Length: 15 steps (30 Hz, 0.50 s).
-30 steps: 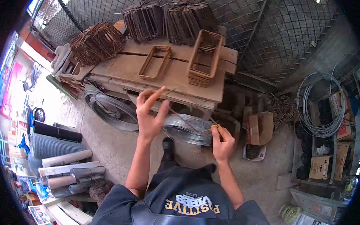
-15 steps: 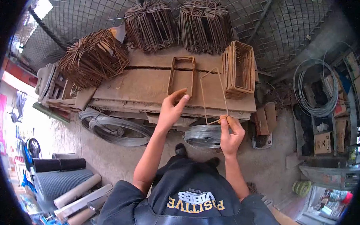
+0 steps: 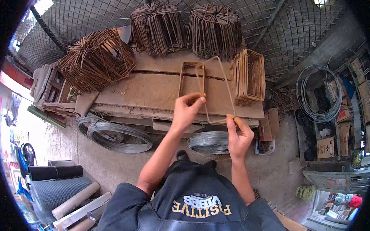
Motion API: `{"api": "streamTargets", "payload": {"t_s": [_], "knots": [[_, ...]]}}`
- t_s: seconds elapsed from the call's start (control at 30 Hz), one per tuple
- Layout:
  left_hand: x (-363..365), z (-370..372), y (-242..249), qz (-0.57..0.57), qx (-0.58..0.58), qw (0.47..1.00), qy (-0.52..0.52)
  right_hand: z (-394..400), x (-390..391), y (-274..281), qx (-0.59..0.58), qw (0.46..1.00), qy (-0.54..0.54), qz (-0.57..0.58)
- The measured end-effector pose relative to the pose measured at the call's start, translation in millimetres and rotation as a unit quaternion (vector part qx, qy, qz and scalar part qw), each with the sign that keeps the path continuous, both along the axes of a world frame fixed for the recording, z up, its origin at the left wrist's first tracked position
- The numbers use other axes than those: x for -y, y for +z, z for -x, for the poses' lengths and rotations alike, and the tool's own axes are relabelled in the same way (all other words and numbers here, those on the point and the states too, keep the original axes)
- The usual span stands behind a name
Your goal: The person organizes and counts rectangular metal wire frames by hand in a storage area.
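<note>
My right hand [image 3: 239, 137] pinches the lower right corner of a rectangular steel stirrup [image 3: 226, 78], held tilted above the table's front part. My left hand [image 3: 187, 111] is closed at the stirrup's left side, thumb and forefinger around the wire. Just behind it, a short stack of rusty stirrups [image 3: 182, 76] lies on the table, partly covered by the left fingers. To the right, a larger stack of stirrups [image 3: 248, 75] leans together at the table's edge. The held stirrup is slightly blurred.
Bundles of rusty stirrups [image 3: 157, 29] line the back of the cardboard-topped table [image 3: 149, 90] against wire mesh. Coils of grey wire [image 3: 119, 133] lie below its front edge. Rolls of mesh [image 3: 62, 190] stand at lower left; shelves with boxes [image 3: 325, 147] are on the right.
My left hand has moved right, from beside the short stack to the held stirrup, and its fingers have closed on it. The stirrup has turned slightly in my right hand.
</note>
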<state>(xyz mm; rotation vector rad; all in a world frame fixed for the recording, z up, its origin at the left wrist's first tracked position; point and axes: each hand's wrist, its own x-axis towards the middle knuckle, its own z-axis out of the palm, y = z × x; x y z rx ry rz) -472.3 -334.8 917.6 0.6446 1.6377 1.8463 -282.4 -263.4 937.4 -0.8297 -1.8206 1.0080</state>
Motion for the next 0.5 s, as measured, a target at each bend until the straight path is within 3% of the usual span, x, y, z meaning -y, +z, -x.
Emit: {"api": "streamTargets", "payload": {"t_s": [0.03, 0.13, 0.27, 0.5], "knots": [[-1, 13, -12, -0.008, -0.016, 1.0, 0.012, 7, -3, -9, -0.002, 1.0, -0.001, 0.0], [7, 38, -2, 0.02, -0.075, 0.996, 0.037, 35, -5, -17, -0.122, 0.973, 0.048, 0.191], [12, 63, -2, 0.056, -0.114, 0.989, 0.074, 59, -5, -37, -0.132, 0.957, 0.086, 0.243], [16, 90, -9, 0.13, -0.178, 0.973, 0.073, 70, -3, -50, -0.026, 0.977, 0.091, 0.194]]}}
